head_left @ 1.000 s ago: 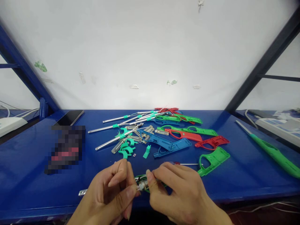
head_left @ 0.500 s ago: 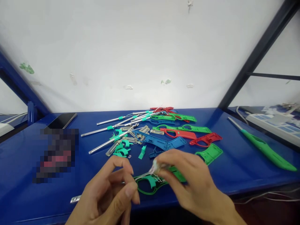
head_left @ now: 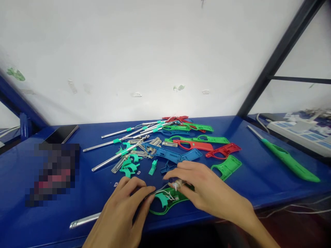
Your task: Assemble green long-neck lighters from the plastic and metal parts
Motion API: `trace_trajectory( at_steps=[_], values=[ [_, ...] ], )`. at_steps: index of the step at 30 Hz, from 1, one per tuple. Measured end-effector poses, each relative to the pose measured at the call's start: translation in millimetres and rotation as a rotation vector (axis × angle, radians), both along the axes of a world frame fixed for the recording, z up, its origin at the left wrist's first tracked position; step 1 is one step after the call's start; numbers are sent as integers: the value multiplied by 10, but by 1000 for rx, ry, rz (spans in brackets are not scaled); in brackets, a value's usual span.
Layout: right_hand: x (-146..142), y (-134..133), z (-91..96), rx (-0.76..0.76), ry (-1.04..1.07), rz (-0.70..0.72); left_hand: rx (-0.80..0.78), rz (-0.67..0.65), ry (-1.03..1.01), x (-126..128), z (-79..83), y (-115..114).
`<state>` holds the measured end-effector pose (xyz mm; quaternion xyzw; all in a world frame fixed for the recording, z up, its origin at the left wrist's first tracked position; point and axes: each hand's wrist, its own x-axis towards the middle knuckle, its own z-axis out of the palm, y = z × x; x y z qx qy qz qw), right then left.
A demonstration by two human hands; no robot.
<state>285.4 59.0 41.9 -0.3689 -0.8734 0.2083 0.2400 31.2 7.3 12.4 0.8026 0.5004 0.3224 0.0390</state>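
Low over the front of the table, my left hand (head_left: 124,206) is closed on the front end of a green lighter half-shell (head_left: 161,210), with thumb and forefinger pinched by its wire. A silver metal tube (head_left: 84,220) sticks out to the left from under this hand. Inside the shell lie a teal trigger (head_left: 162,199) and loose white wires (head_left: 169,194). My right hand (head_left: 199,186) grips a small clear fuel tank (head_left: 178,183) with a white tip, just above the shell's handle part. The fingers partly hide the tank.
Behind my hands lie loose teal triggers (head_left: 130,167), clear fuel tanks (head_left: 155,146), metal tubes (head_left: 113,160), and blue (head_left: 165,153), red (head_left: 223,151) and green (head_left: 227,167) shells. A closed green lighter (head_left: 287,156) rests at right. A phone (head_left: 62,133) and a blurred-out item (head_left: 55,175) are at left.
My left hand has turned over and closed on the front of the green shell; before, its fingers were curled beside it. My right hand has brought the fuel tank lower over the shell.
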Motion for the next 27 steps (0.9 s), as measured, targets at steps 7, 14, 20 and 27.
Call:
trace_trajectory(
  at_steps=[7,14,20,27],
  values=[
    [-40,70,46,53,-177,70,79,-73,-4,3,-49,34],
    [-96,117,132,90,-247,141,112,-106,30,7,40,17],
    [-78,73,156,165,-149,123,146,-68,60,48,40,13],
    [-63,7,189,175,-127,91,146,-115,18,220,71,136]
  ],
)
